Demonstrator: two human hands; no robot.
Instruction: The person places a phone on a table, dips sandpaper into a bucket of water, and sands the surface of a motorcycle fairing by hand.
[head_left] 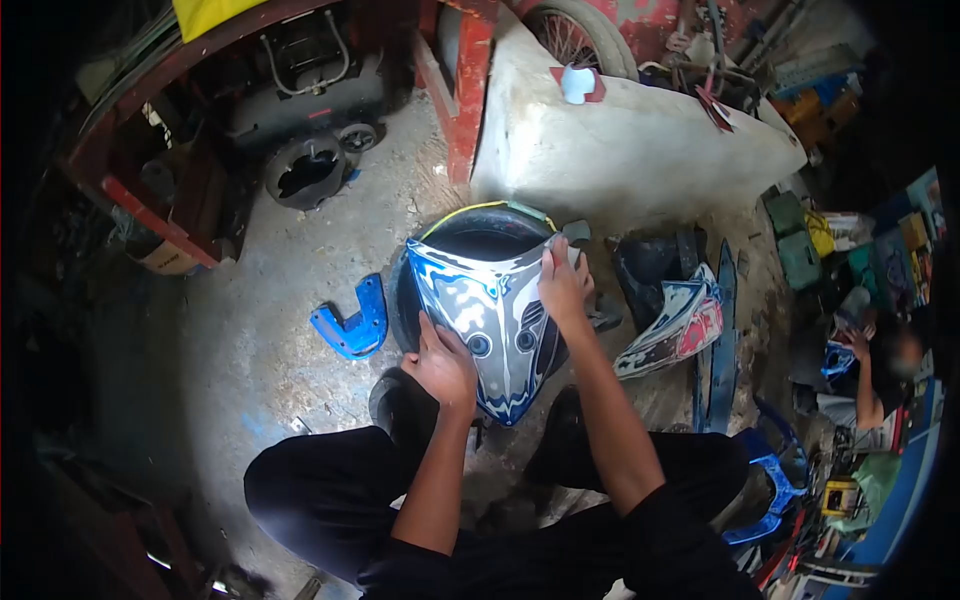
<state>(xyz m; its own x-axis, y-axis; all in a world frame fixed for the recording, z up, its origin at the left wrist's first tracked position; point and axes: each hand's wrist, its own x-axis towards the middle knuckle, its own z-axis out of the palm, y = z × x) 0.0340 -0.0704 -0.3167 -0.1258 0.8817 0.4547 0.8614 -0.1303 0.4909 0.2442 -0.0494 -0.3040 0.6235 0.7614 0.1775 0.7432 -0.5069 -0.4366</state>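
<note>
A motorcycle fairing panel [493, 300], patchy blue, grey and white with two round holes, lies tilted over a black tub [490, 222] between my knees. Its narrow end points toward me. My left hand [443, 365] grips the panel's left edge, fingers on the face. At the upper right corner, my right hand [563, 285] is closed with its fingers together against the edge. Something pale shows beside those fingertips; I cannot tell what it is. A yellow-and-grey handle arcs over the tub's far rim.
A blue plastic part [352, 318] lies left of the tub. On the right are a red-and-white fairing piece [680, 325] and a long dark strip [722, 340]. A pale low wall [620, 150] stands ahead. Another person [865, 370] sits at far right, near a blue frame [770, 490].
</note>
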